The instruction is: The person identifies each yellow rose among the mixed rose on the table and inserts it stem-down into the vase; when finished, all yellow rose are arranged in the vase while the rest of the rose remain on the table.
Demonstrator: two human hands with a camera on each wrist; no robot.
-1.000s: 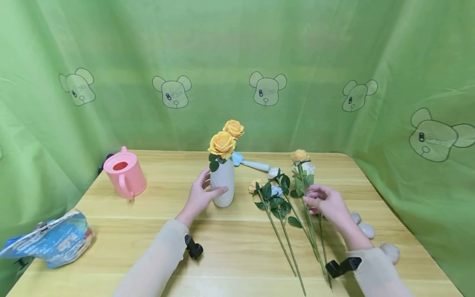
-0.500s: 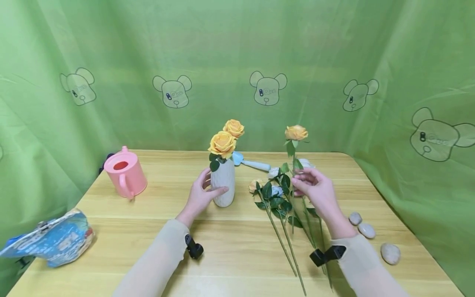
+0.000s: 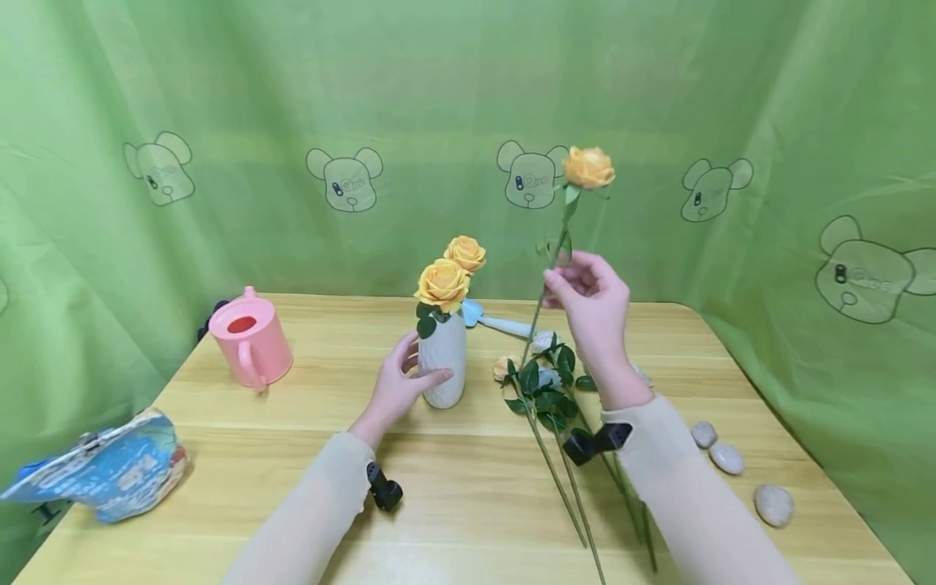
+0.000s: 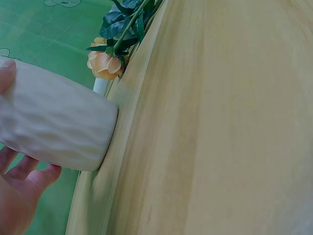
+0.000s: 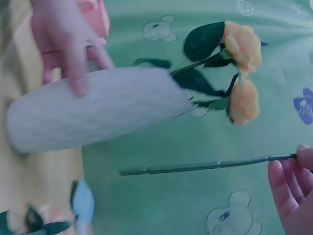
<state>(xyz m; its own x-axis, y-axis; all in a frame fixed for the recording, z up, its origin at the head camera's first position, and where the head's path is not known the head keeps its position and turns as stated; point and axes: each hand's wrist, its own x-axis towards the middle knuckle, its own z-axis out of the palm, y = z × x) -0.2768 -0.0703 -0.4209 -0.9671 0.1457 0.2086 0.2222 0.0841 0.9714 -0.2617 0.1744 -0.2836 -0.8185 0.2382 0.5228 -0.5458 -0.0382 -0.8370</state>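
Note:
A white textured vase (image 3: 444,366) stands upright on the table, with two yellow roses (image 3: 443,286) in its mouth. My left hand (image 3: 398,386) holds the vase from the left, thumb across its front and fingers round the far side. My right hand (image 3: 594,305) pinches an orange-yellow rose (image 3: 588,168) by its green stem, the bloom raised high right of the vase. In the right wrist view the stem's lower end (image 5: 134,172) hangs free in the air, beside the vase.
Several roses (image 3: 547,390) lie on the table below my right hand. A light blue trowel (image 3: 504,326) rests behind them. Stones (image 3: 773,504) sit at the right. On the left stand a pink watering can (image 3: 252,345) and a crumpled blue bag (image 3: 120,471).
My right hand has lifted the orange-yellow rose off the lying flowers, moving up and leftward toward the vase. My left hand has stayed on the vase.

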